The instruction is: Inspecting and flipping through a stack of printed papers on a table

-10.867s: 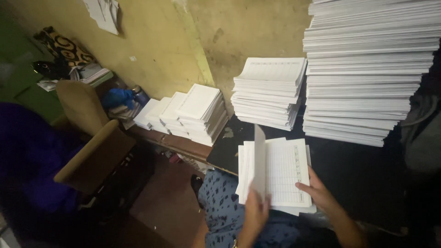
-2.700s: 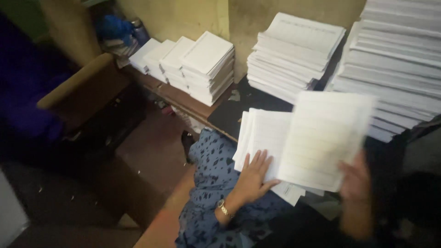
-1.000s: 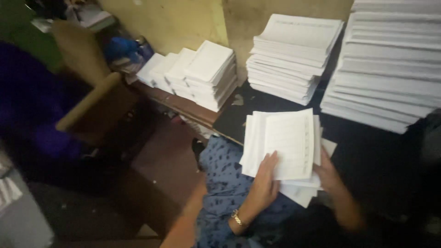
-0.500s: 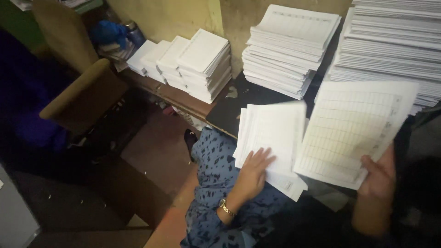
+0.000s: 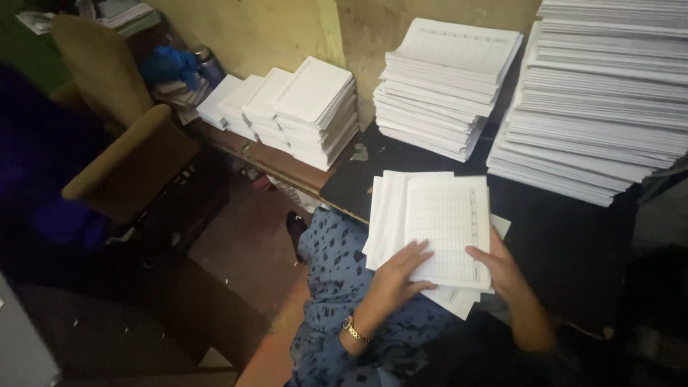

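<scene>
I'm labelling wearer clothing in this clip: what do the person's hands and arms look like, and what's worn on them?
Both hands are bare, no gloves. The left hand has a gold-coloured wristwatch at the wrist. The right hand shows no jewellery, and its forearm is unsleeved as far as visible.
</scene>
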